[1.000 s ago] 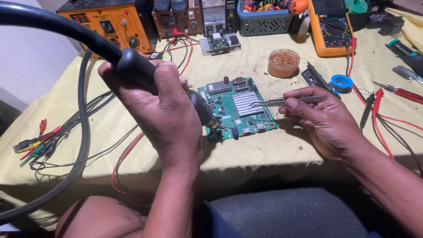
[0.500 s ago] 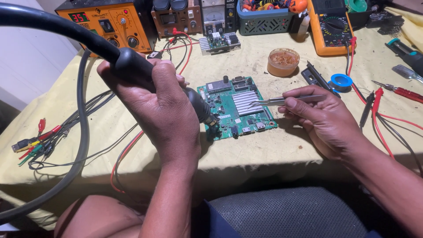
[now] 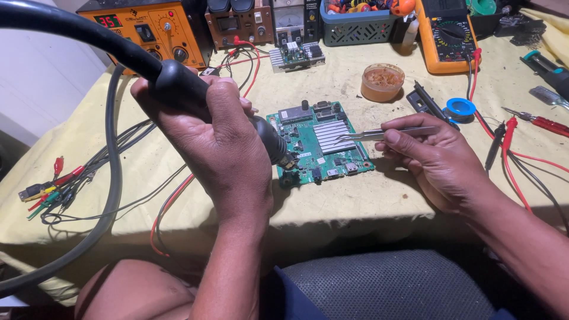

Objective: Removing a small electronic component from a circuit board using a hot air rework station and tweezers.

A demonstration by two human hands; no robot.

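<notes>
The left hand (image 3: pixel 207 136) grips the black handle of a hot-air tool (image 3: pixel 178 83); its nozzle tip points down at the left edge of a green circuit board (image 3: pixel 320 145). The right hand (image 3: pixel 432 157) pinches metal tweezers (image 3: pixel 379 134), tips over the board's silver heat sink (image 3: pixel 333 136). The board lies flat on a yellow cloth (image 3: pixel 355 195). A round flux tin (image 3: pixel 382 82) stands behind it, near an orange multimeter (image 3: pixel 444 35).

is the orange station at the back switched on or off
On: the orange station behind the left hand shows lit red digits on its small display.
</notes>
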